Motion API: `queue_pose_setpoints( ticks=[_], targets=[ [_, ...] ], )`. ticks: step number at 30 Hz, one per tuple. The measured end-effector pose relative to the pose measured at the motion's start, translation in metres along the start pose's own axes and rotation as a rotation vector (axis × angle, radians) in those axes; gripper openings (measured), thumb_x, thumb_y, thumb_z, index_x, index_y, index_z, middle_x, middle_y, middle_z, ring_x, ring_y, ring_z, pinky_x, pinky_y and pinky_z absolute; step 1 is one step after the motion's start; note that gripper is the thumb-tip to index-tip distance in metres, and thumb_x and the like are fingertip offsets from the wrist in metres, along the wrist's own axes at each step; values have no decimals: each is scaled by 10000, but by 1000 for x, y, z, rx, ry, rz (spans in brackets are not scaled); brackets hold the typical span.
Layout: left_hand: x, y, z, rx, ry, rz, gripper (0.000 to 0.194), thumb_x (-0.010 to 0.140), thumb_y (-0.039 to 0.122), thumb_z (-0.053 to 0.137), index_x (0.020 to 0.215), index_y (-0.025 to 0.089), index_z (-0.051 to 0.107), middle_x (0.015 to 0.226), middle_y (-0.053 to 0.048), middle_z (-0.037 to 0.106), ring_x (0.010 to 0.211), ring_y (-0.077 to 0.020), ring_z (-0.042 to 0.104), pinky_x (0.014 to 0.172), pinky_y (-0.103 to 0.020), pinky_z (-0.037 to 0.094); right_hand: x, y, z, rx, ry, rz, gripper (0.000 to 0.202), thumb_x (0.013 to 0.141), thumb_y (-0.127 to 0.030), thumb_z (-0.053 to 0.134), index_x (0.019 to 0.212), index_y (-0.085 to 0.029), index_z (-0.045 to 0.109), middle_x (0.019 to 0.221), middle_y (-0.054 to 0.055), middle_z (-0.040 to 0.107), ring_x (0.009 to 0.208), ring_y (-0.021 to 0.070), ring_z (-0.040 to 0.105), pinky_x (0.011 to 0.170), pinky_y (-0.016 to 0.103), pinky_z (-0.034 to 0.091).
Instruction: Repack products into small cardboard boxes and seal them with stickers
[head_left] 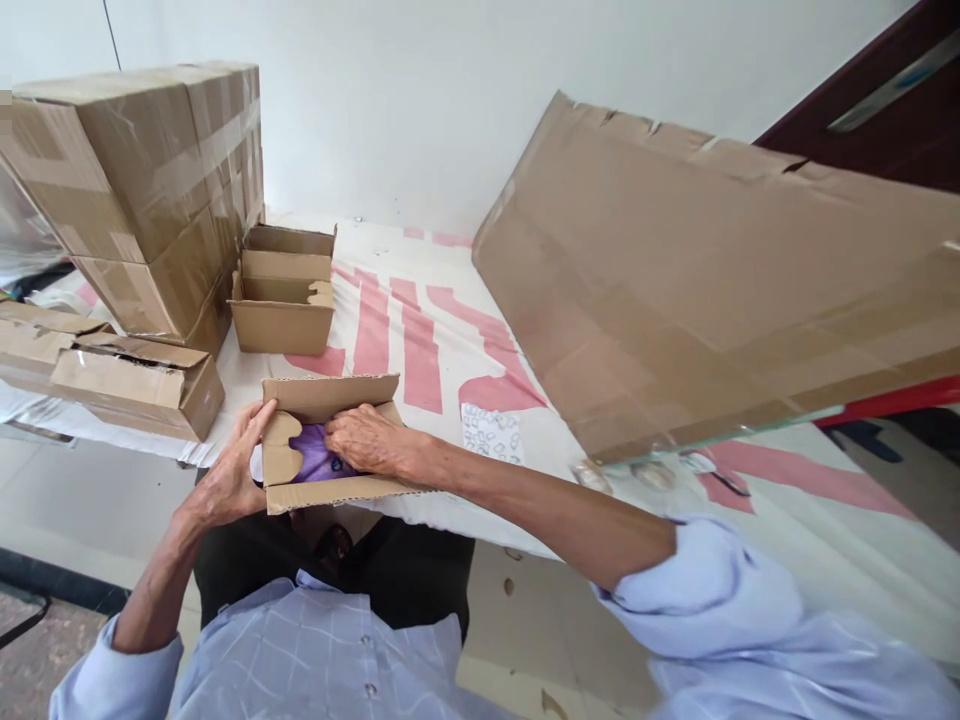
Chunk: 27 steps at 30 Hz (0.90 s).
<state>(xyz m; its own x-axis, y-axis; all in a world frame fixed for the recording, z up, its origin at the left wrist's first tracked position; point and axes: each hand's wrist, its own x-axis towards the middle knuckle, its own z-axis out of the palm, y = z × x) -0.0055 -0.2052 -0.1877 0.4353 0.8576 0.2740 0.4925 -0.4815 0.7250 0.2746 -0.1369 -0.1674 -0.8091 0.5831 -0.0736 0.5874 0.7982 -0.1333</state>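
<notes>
An open cardboard box (330, 488) rests at the table's near edge, its long flaps raised and a notched end flap folded inward. My left hand (238, 465) grips the box's left end, thumb below and fingers at the upper corner. Inside lies a purple, soft-looking bundle (315, 457) with a small dark mark; I cannot tell whether it is cloth or plastic. My right hand (367, 440) reaches into the box with curled fingers on the purple bundle. The fingertips and the box's right end are partly hidden by that hand and forearm.
Large taped cartons (150, 170) are stacked at the left, with long narrow boxes (135, 390) before them. Open small boxes (285, 325) stand behind my box. A big cardboard sheet (720, 280) leans at right. A printed sheet (491, 432) lies on the pink-and-white cloth (420, 350).
</notes>
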Motion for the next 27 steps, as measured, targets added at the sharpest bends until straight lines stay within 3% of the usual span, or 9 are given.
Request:
queue_pose_setpoints(
  ticks=[3, 7, 10, 14, 17, 19, 21, 24, 27],
  targets=[
    [1, 2, 0, 3, -12, -4, 1198, 815, 384, 910, 1779, 269, 207, 1725, -222, 288, 1601, -458, 423, 1307, -621, 439, -7, -4, -41, 49, -15, -74, 258, 1051, -146, 534, 833, -183, 667, 1005, 93, 724, 934, 214, 603, 796, 352, 423],
    [0, 1, 1, -11, -28, -26, 1259, 802, 421, 935, 1792, 301, 166, 1748, -202, 275, 1628, -449, 395, 1335, -600, 415, -30, 4, -88, 455, 201, -17, 212, 1023, -175, 528, 908, -182, 706, 1041, 78, 745, 900, 183, 650, 809, 332, 483],
    [-1, -1, -9, -10, -52, -36, 1368, 743, 479, 981, 1801, 340, 125, 1792, -190, 234, 1652, -476, 345, 1326, -655, 404, -48, 23, -105, 781, 341, 84, 144, 981, -277, 622, 961, -203, 743, 1001, 46, 762, 884, 180, 674, 795, 322, 508],
    [13, 6, -42, -128, -5, 55, 1076, 871, 456, 894, 1763, 414, 294, 1825, -128, 277, 1679, -454, 318, 1272, -614, 487, -56, 52, -112, 1088, 524, 216, 223, 891, -425, 777, 867, -209, 726, 856, -2, 716, 768, 151, 628, 722, 297, 492],
    [47, 26, -59, -226, 97, 144, 971, 889, 454, 896, 1722, 421, 398, 1826, -101, 323, 1677, -439, 333, 1257, -575, 508, -48, 64, -112, 1301, 531, 256, 310, 827, -479, 868, 852, -206, 724, 804, -11, 701, 689, 133, 584, 665, 281, 474],
    [77, 43, -60, -264, 106, 192, 1042, 816, 482, 957, 1710, 400, 428, 1816, -108, 358, 1658, -451, 364, 1227, -576, 532, -37, 65, -110, 1395, 489, 227, 349, 791, -499, 903, 860, -197, 742, 819, 10, 726, 700, 145, 601, 680, 293, 493],
    [104, 56, -55, -343, 78, 194, 988, 791, 509, 972, 1654, 328, 526, 1722, -137, 511, 1576, -448, 490, 1181, -557, 568, -27, 65, -107, 1440, 489, 201, 392, 757, -525, 930, 867, -189, 761, 851, 35, 751, 746, 174, 638, 725, 320, 526],
    [135, 66, -45, -505, 138, 98, 757, 820, 532, 944, 1458, 213, 691, 1393, -138, 766, 1278, -374, 733, 1035, -476, 647, -16, 63, -105, 1502, 607, 170, 532, 803, -723, 847, 948, -215, 784, 922, 61, 782, 880, 244, 701, 805, 383, 576],
    [158, 64, -40, -604, 269, -15, 700, 819, 608, 919, 1344, 185, 727, 1177, -108, 818, 1034, -296, 792, 812, -373, 675, -9, 65, -104, 1513, 740, 71, 691, 868, -888, 681, 1143, -261, 780, 1083, 76, 806, 1067, 291, 727, 873, 415, 604]
  ],
)
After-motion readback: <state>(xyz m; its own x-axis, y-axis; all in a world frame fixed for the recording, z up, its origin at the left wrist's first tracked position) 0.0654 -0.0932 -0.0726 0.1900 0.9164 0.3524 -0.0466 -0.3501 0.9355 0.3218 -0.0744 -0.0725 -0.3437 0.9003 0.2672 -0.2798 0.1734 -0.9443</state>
